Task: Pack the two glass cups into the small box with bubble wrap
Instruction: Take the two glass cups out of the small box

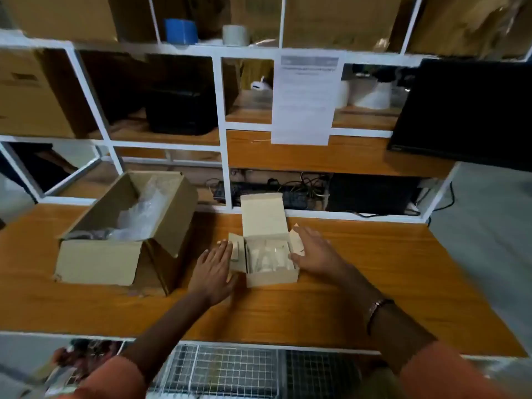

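The small box (pixel 272 273) sat open on the worktop (pixel 374 283), lid up, pale wrapping filling its inside. My left grip (pixel 214 269) lay flat with fingers straight against its left flap; my right grip (pixel 315 250) lay flat on the right flap, holding nothing. A bigger carton (pixel 98 262) with bubble wrap (pixel 141 214) stood left.

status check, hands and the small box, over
Left hand open, flat by small box. Right hand open against its right side flap. Box lid up, pale wrapped contents inside. Nothing in the way.
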Motion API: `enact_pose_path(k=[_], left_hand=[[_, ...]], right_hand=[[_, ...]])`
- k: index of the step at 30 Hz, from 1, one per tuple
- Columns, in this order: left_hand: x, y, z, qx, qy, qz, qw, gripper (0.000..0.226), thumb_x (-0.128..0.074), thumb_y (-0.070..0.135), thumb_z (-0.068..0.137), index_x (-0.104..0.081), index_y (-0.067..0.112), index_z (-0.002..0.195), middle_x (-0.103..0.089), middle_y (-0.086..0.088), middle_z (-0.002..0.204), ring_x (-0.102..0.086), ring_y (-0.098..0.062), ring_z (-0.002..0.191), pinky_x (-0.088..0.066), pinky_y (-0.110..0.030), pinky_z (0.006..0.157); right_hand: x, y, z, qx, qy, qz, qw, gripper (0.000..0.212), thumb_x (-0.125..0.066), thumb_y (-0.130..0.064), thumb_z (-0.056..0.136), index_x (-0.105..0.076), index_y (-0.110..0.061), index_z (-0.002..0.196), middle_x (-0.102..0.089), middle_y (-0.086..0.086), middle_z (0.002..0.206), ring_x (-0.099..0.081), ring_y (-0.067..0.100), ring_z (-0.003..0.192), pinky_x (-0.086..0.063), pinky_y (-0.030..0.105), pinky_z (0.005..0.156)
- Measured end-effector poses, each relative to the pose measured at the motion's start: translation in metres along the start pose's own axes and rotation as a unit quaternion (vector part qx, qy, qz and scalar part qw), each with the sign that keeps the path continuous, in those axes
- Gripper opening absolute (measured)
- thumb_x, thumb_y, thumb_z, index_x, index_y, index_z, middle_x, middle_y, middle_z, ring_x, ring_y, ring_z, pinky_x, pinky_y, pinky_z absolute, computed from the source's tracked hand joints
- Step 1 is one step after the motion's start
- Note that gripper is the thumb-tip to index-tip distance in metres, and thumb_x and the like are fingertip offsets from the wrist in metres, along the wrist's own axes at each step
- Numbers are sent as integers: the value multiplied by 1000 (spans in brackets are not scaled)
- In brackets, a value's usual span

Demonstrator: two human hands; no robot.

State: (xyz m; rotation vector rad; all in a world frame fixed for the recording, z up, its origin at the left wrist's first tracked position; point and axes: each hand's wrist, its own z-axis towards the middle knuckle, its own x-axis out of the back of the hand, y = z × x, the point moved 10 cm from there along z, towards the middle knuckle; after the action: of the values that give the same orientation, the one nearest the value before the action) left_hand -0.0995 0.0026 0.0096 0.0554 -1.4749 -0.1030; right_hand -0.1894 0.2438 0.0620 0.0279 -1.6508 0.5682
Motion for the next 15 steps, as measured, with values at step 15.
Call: enact_pose_path(k=[15], left_hand=[[-77,33,102,-129,-87,-55,986,82,-52,51,100,-21,13,166,-41,-12,162,-33,-29,152,-12,-41,130]], right_hand=[[-114,24,94,-86,-110,7,990,71,-66,-41,97,-35,-21,158,-43,8,160,-44,32,143,-42,46,114]])
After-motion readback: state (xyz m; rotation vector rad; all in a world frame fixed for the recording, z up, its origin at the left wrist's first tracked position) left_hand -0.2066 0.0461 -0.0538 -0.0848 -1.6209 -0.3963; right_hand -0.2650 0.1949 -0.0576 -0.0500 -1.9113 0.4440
